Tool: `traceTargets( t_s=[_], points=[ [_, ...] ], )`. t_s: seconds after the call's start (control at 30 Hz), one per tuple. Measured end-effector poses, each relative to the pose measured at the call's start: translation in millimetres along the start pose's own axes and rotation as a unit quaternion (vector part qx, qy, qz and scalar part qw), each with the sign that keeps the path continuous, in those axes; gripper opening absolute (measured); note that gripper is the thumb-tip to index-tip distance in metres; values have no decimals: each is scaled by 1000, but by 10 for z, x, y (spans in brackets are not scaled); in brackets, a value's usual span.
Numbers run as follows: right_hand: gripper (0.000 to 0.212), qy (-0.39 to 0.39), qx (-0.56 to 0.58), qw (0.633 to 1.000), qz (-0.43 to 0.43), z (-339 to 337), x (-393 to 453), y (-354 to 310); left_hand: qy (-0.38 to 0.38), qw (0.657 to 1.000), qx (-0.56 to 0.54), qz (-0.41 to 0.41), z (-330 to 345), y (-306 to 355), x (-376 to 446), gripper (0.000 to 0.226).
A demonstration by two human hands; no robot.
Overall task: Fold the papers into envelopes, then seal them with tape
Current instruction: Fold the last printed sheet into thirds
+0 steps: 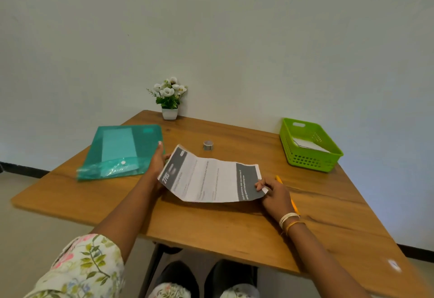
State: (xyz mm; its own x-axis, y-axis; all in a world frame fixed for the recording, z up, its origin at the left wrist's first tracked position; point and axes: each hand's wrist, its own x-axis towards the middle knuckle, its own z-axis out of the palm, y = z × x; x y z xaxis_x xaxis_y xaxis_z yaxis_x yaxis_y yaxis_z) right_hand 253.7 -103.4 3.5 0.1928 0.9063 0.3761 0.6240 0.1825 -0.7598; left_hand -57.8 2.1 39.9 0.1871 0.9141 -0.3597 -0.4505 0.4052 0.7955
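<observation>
White printed paper [209, 178], one sheet, pinched by two hands: left hand [157, 160], right hand [273, 192]

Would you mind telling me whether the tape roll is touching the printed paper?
Apart. The head view shows the tape roll standing beyond the printed paper, with a strip of bare table visible between them.

The printed paper [211, 178], held above the middle of the table [234, 232], carries large white digits in its dark band at the left end, seemingly "2703". The white lines in the dark band at its right end and the grey body text are too blurred to read.
</observation>
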Motion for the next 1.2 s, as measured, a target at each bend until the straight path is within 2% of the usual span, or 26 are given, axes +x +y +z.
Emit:
traceTargets(
  t_s=[0.13, 0.2, 0.27, 0.4, 0.5, 0.57, 0.67, 0.77, 0.87, 0.97, 1.07, 1.1, 1.17, 1.2],
  points=[
    [31, -80, -83, 993, 36, -134, 66, -55, 12, 991, 132, 5, -75, -4, -154, 50],
    [38, -143, -139, 978, 66, -205, 158, -84, 31, 968, 246, 35, -80, -42, -186, 37],
    [42, -160, -157, 970, 95, -251, 221, -148, 74, 943, 318, 70, -52, -93, -197, 35],
    [38, -83, -93, 987, 105, -105, 212, -408, 105, 928, 338, 113, 45, -176, -208, 48],
    [30, -149, -136, 979, 39, 231, 93, -573, 108, 923, 347, 130, 34, -226, -185, 50],
    [38, -217, -173, 961, -15, 475, -20, -603, 105, 921, 348, 144, 2, -233, -165, 49],
    [52, -228, -268, 935, -52, 717, -116, -527, 92, 920, 341, 173, -38, -255, -179, 39],
    [53, -194, -288, 936, -49, 772, -117, -463, 67, 935, 287, 196, -37, -273, -258, 15],
    [53, -180, -290, 939, -51, 785, -106, -422, 43, 961, 200, 186, 5, -265, -331, 32],
    [51, -170, -271, 945, -62, 796, -123, -403, 1, 948, 228, 224, 72, -347, -359, 40],
    [41, -119, -188, 972, -69, 778, -131, -421, -19, 897, 368, 243, 125, -511, -363, 35],
    [36, -95, -150, 982, -60, 770, -133, -428, -7, 859, 447, 249, 132, -561, -350, 32],
    [32, -56, -97, 993, -37, 759, -142, -420, 24, 739, 612, 280, 144, -658, -312, 30],
    [33, -45, -86, 995, -28, 755, -139, -411, 34, 690, 658, 300, 161, -700, -307, 31]
  ],
)
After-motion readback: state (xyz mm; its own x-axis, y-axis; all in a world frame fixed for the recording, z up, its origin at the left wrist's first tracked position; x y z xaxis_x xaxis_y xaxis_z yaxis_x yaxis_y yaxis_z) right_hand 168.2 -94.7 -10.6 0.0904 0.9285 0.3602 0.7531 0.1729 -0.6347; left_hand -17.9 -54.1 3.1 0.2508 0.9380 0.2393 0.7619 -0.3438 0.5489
